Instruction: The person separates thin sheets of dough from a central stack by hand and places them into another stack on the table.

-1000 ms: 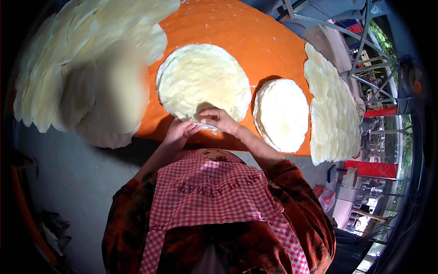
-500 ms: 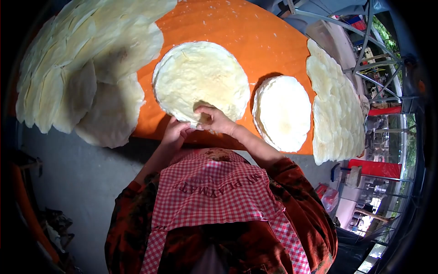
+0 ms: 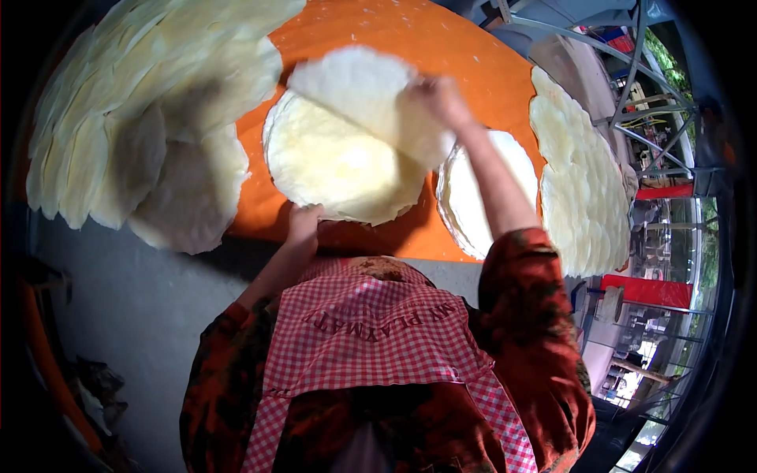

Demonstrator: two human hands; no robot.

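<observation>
a person in a red-checked apron [image 3: 363, 331] leans over an orange desk [image 3: 481, 87], the right hand [image 3: 438, 100] pinching the edge of a thin, pale round sheet [image 3: 355, 83], which is held at a slant above the far part of a stack [image 3: 339, 169] of similar rounds. hand and sheet are blurred, so the exact grip is hard to make out from here. the left hand [image 3: 303, 225] is at the stack's near edge, thumb touching the rim; i cannot tell whether its fingers close on anything. a second stack [image 3: 464, 211] of white rounds sits just to the right, partly hidden by the right forearm [image 3: 498, 173]. overlapping sheets [image 3: 158, 71] blanket the left side, and further rows [image 3: 581, 185] line the right.
</observation>
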